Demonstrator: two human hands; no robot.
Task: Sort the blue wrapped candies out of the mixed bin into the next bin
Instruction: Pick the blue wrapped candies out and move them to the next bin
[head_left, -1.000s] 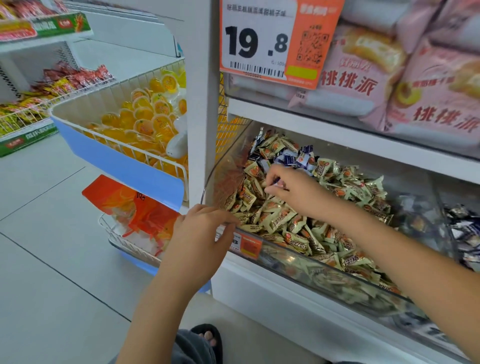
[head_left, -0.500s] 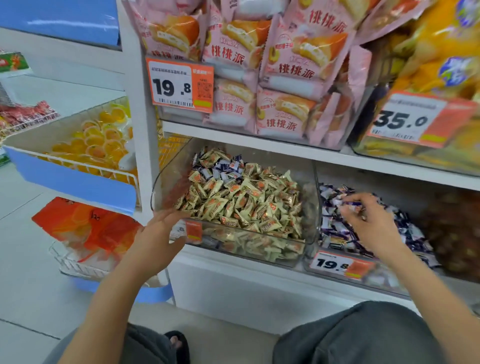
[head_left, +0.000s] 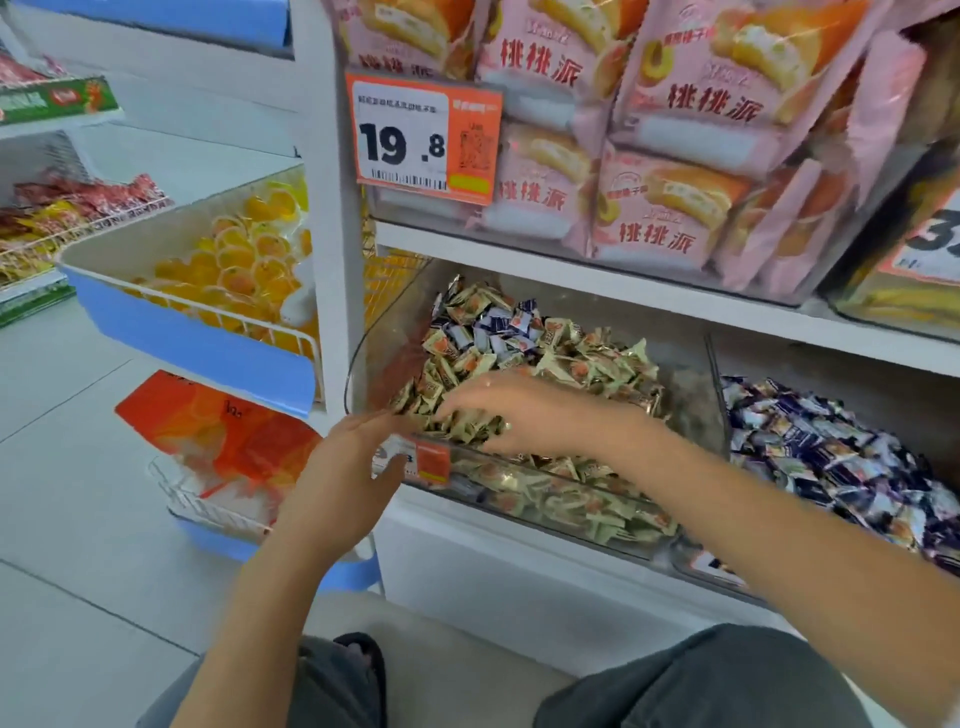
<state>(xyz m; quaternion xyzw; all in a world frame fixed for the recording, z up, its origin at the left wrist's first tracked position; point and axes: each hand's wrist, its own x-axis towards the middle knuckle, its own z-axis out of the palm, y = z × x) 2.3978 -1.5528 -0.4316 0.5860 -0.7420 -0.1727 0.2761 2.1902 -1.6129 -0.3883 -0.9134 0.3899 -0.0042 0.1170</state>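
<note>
Candies fill two clear bins on the low shelf (head_left: 675, 306). The mixed bin (head_left: 363, 364) holds a big heap of pale green candies (head_left: 582, 364), too many to count, with about ten blue wrapped candies (head_left: 493, 327) in a bunch at the back. The next bin (head_left: 714, 395), on the right, is full of blue ones. Two hands show. The right hand (head_left: 514, 410) reaches over the green heap, fingers spread and a bit bent, holding nothing; the blue bunch lies just behind it. The left hand (head_left: 343, 478) is flat against the mixed bin's front corner, fingers straight, next to an orange price tag (head_left: 431, 462).
</note>
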